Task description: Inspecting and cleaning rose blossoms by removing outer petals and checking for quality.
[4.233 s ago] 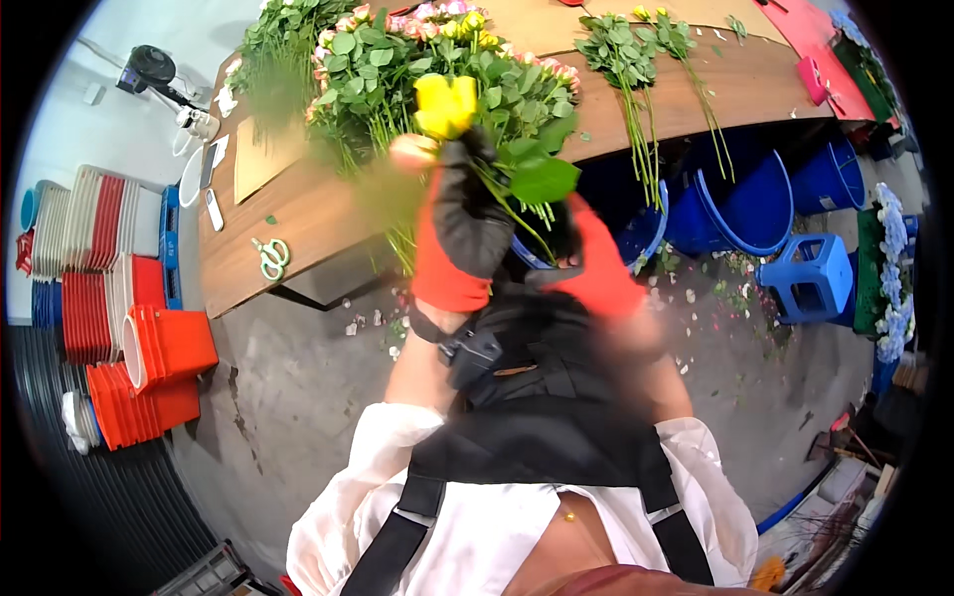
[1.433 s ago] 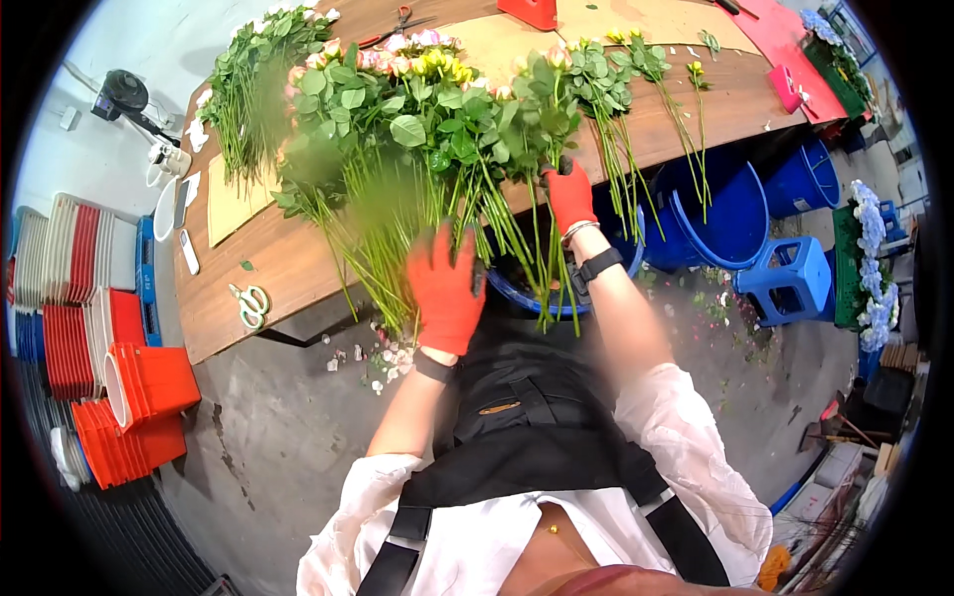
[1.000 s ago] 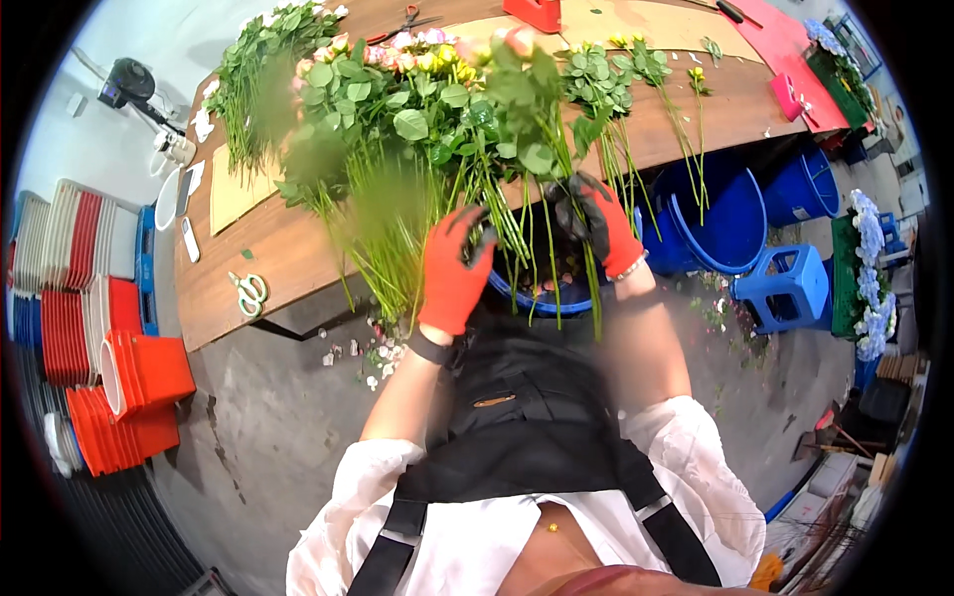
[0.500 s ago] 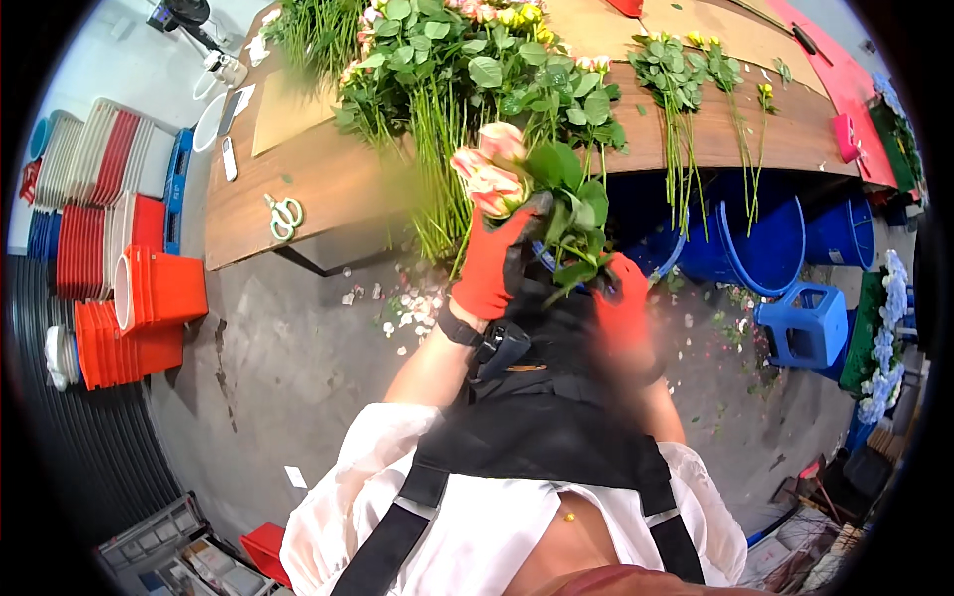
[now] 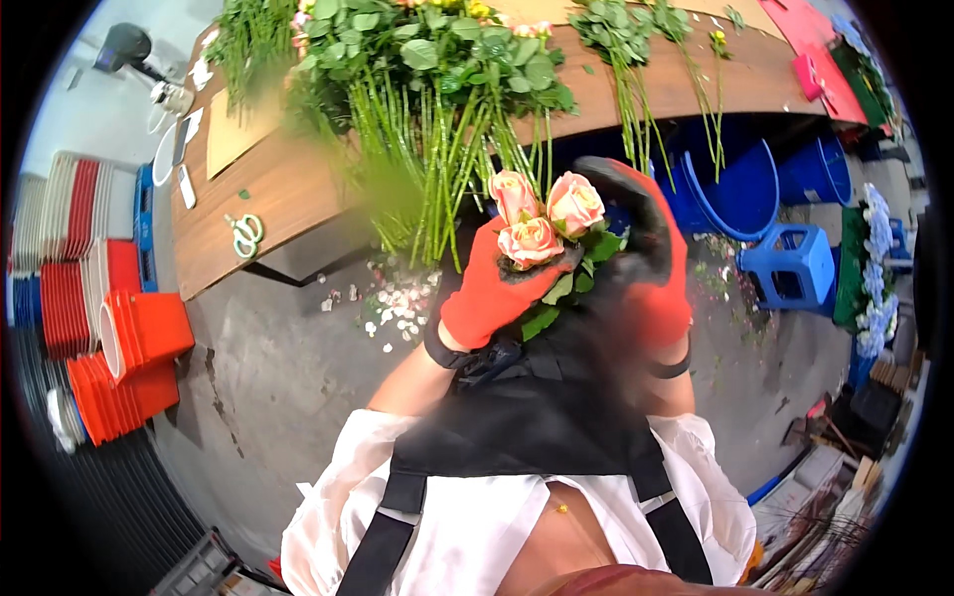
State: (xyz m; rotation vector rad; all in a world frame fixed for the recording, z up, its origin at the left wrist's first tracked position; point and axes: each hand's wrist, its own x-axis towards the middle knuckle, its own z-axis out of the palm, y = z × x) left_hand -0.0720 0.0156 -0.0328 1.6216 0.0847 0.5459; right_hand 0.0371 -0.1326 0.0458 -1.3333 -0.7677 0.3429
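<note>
Three peach-pink roses point(image 5: 574, 205) with green leaves are bunched at the middle of the view. My left hand point(image 5: 494, 290), in a red glove with dark palm, is closed around them just below the blooms. Its fingers are partly hidden by the flowers. To the right of the bunch, my right hand point(image 5: 660, 248) is raised in a like glove, fingers stretched out and curved, holding nothing. Just beyond, the cut stems point(image 5: 437, 164) of a big pile of leafy roses hang over the edge of the wooden table point(image 5: 303, 214).
Green-handled scissors point(image 5: 244, 235) lie near the table's left corner. Smaller rose bunches point(image 5: 616, 40) lie farther right. Blue buckets point(image 5: 730, 194) stand under the table, beside a blue stool point(image 5: 790, 266). Orange bins point(image 5: 149, 333) are stacked at left. Petals point(image 5: 402, 308) litter the floor.
The roses have tilted, so their blooms now face up toward me. My right hand has left the leaves below, risen and opened. The whole view has shifted somewhat.
</note>
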